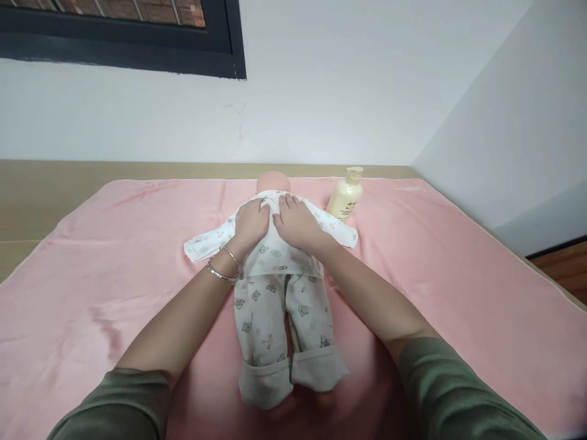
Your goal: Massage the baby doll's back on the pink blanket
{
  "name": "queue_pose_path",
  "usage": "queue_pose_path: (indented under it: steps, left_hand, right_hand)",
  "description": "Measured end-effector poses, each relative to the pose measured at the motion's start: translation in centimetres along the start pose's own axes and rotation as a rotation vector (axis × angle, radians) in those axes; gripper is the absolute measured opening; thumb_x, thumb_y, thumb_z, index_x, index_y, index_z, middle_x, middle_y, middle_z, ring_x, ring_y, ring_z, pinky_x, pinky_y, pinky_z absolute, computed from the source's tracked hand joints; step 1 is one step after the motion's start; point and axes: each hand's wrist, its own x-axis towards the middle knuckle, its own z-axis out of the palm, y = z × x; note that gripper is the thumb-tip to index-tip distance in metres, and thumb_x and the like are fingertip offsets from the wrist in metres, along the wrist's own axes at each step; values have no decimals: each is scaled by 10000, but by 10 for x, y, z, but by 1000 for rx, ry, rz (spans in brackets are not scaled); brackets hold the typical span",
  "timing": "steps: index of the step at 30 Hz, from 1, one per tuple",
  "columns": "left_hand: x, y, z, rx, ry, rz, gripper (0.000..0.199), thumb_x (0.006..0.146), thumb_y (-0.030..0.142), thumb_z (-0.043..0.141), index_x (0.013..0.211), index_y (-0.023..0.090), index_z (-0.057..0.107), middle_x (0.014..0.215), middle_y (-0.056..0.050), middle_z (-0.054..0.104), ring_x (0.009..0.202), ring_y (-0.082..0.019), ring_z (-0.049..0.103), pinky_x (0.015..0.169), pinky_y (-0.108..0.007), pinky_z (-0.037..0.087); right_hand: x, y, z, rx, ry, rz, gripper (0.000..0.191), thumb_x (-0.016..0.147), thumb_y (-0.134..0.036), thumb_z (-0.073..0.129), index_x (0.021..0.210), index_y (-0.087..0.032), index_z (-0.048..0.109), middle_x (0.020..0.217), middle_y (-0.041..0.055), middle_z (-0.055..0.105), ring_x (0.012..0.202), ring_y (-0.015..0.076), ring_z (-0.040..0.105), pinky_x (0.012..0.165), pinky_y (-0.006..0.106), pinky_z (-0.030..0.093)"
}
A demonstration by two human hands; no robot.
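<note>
A baby doll point(275, 263) in a white printed top and trousers lies stretched out on a pink cloth point(151, 256), its bald head point(273, 181) away from me. No face shows. Its sleeves spread to both sides, and the trouser cuffs are folded up. My left hand point(252, 223), with a silver bangle on the wrist, rests on the left of the doll's upper body. On the right of it lies my right hand point(297, 222), flat with the fingers pointing toward the head. Both hands are open, thumbs close together, holding nothing.
A pale yellow pump bottle point(345, 197) stands on the cloth beyond the doll's right sleeve. Behind the wooden surface's edge point(183, 170) rises a white wall point(330, 91) with a dark window frame point(220, 36). Another wall closes the right side.
</note>
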Motion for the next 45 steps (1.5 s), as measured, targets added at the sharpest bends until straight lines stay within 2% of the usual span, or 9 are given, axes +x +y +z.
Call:
queue_pose_path:
  steps: [4,12,16,19,23,27,33,41,45]
  left_hand:
    - [-3,2,-1,6,25,16,505,967,314,281,1221,141,682,1348,-165,694,1276,-302,623,1130,-432,446]
    - [-22,12,5,264,10,175,503,958,266,344,1359,50,556,1406,-259,602,1372,-366,514,1174,-526,377]
    - [-20,13,3,246,-35,260,447,932,202,358,1289,64,589,1373,-239,625,1341,-349,538,1164,-503,392]
    - [-6,5,-1,147,-34,186,415,950,193,292,1173,123,635,1230,-191,701,1191,-298,635,1086,-440,467]
    - [6,-5,-4,-10,-38,79,414,963,212,266,1079,156,659,1138,-156,739,1061,-254,684,1003,-383,512]
    - [-3,2,-1,49,15,92,440,981,230,263,1144,137,661,1202,-174,726,1142,-279,662,1057,-410,481]
    - [-28,26,5,259,72,260,447,969,206,323,1308,102,595,1367,-211,636,1337,-357,541,1140,-499,403]
    - [-1,2,-6,43,-28,91,453,980,235,278,1202,146,662,1256,-151,723,1183,-268,652,1060,-379,490]
    - [-6,5,-9,54,-24,51,459,994,259,266,1166,146,676,1215,-161,731,1161,-289,659,1051,-410,494]
  right_hand:
    - [-1,-2,0,40,1,-32,666,1019,-349,357,1563,35,343,1642,265,377,1537,376,354,1256,497,274]
    - [23,31,3,232,-33,67,612,1048,-349,285,1588,-75,372,1657,180,394,1556,294,357,1276,464,278]
    - [16,20,0,142,-2,68,586,1052,-318,274,1543,-40,434,1597,217,472,1500,336,430,1238,485,331]
    - [-1,-8,0,-7,17,61,586,1042,-277,304,1536,16,424,1579,275,465,1466,402,453,1213,526,341]
    - [-22,-40,1,-80,-4,-16,608,1017,-217,364,1576,22,365,1662,257,340,1563,417,290,1281,527,217]
    - [-9,-22,1,35,16,-67,569,1017,-191,313,1544,-9,428,1627,216,430,1545,340,350,1267,482,268]
    - [21,25,1,216,32,106,555,1039,-370,323,1440,-37,514,1534,212,545,1414,321,508,1197,471,371]
    - [-14,-23,1,-86,41,53,598,1043,-289,340,1551,25,380,1617,296,395,1498,395,408,1234,544,295]
    - [-8,-16,-2,-17,22,-25,551,1043,-257,313,1507,4,455,1591,271,450,1495,356,424,1232,493,328]
